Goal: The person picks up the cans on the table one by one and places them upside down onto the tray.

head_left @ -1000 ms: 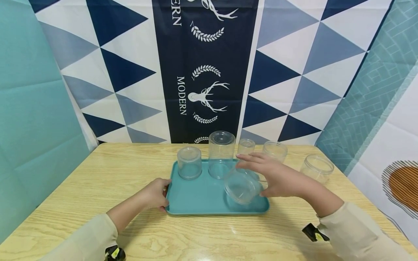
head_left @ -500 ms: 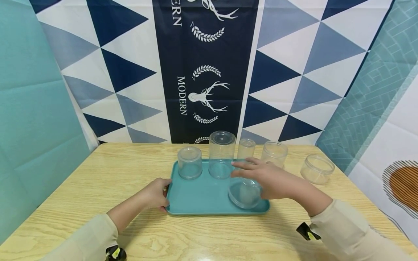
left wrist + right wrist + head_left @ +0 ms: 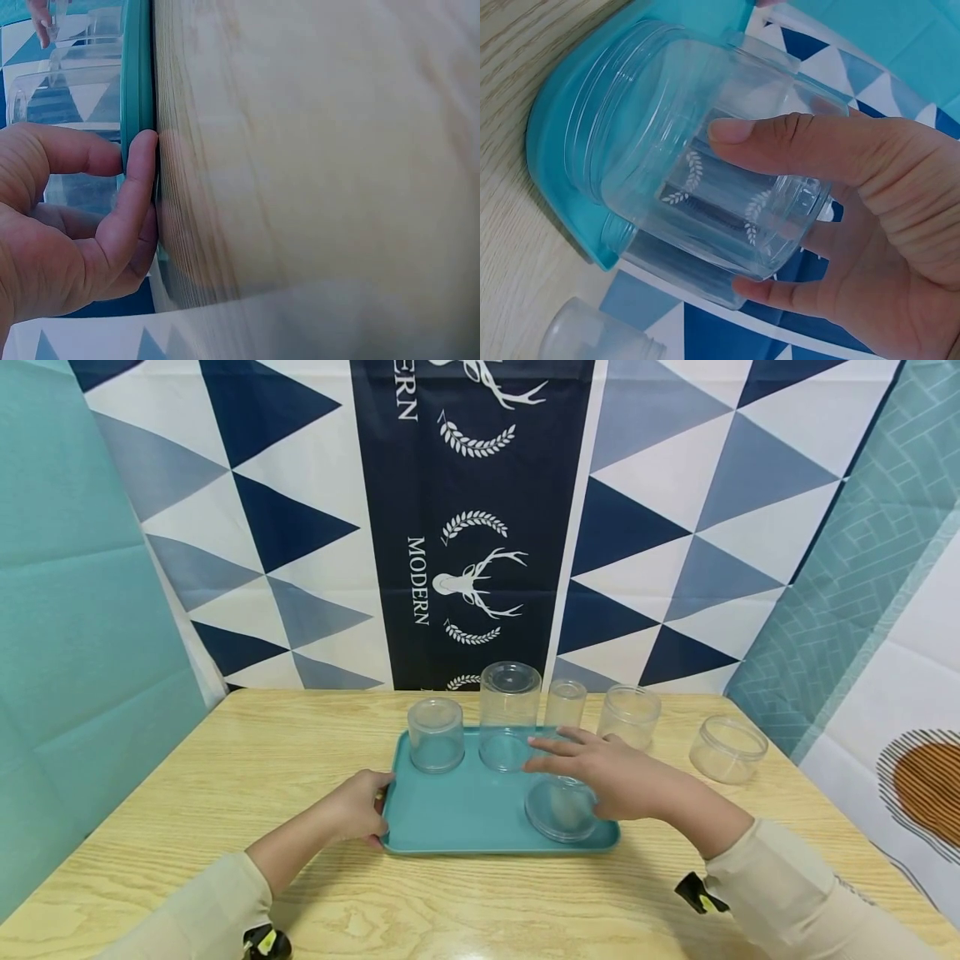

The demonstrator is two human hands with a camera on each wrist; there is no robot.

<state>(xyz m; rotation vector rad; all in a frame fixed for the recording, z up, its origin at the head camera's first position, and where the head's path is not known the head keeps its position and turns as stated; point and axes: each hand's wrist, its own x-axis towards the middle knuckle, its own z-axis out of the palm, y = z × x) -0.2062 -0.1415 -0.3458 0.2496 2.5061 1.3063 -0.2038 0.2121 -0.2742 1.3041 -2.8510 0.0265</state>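
My left hand [image 3: 356,806] grips the left edge of a teal tray [image 3: 465,822]; in the left wrist view its thumb and fingers pinch the tray rim [image 3: 137,67]. At the tray's front right corner, my right hand [image 3: 626,777] holds a wide clear plastic jar [image 3: 641,135], turned mouth down on the tray. Its thumb lies along one side of the jar, other fingers at the opposite side. Behind it, a short clear jar [image 3: 435,739] stands at back left of the tray, a tall one [image 3: 510,710] beside it, and a narrow one [image 3: 565,702], partly hidden, at back right.
On the wood-grain table [image 3: 262,760], two more clear jars stand right of the tray: one farther back [image 3: 630,714] and one near the right edge [image 3: 727,750]. A patterned cloth [image 3: 465,527] hangs behind the table.
The wide jar, tilted above the tray a second ago, has come down mouth-first onto the front right corner. My right hand has shifted slightly left with it; the left hand stays put.
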